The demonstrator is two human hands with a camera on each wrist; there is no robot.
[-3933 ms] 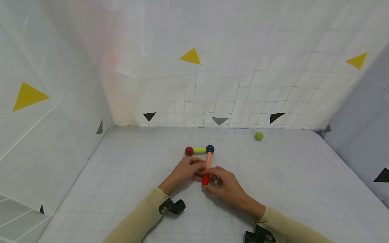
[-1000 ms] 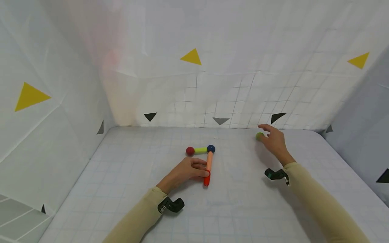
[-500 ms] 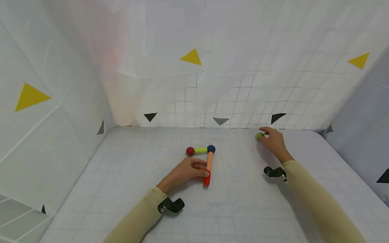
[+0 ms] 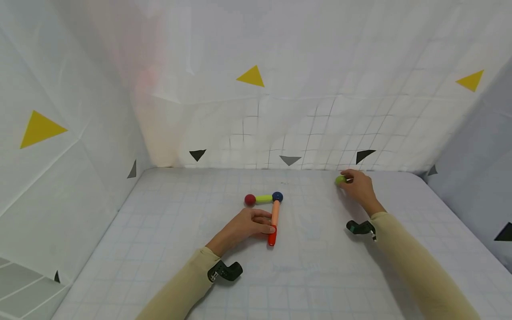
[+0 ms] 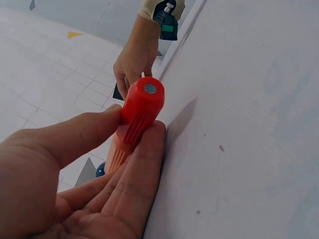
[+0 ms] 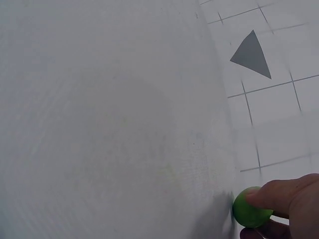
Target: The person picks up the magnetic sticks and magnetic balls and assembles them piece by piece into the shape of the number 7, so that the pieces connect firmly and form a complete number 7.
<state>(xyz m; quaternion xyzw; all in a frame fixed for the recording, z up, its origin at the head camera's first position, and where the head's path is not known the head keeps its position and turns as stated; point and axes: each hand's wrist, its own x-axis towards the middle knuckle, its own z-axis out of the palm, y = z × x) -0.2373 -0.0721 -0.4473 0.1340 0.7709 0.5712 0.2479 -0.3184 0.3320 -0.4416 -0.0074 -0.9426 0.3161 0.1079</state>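
My left hand (image 4: 249, 223) pinches a red magnetic rod (image 4: 272, 236) between thumb and fingers. In the left wrist view the red rod (image 5: 142, 107) shows a round metal tip at its end. An orange rod (image 4: 275, 212) continues from it up to a dark blue ball (image 4: 278, 196). From that ball a yellow-green rod (image 4: 264, 198) runs left to a dark red ball (image 4: 250, 200). Far right, my right hand (image 4: 359, 189) pinches a green ball (image 4: 340, 180), with the thumb on the ball (image 6: 249, 209) in the right wrist view.
A white gridded cloth covers the table (image 4: 320, 249). White sheets form the back wall (image 4: 304, 106) and sides, marked with yellow and dark triangles. A small black camera (image 4: 229, 270) sits on my left wrist, another camera (image 4: 360, 227) on the right.
My right hand has left the red rod, reached to the far right and closed its fingers on the green ball. The left hand keeps its place at the rods.
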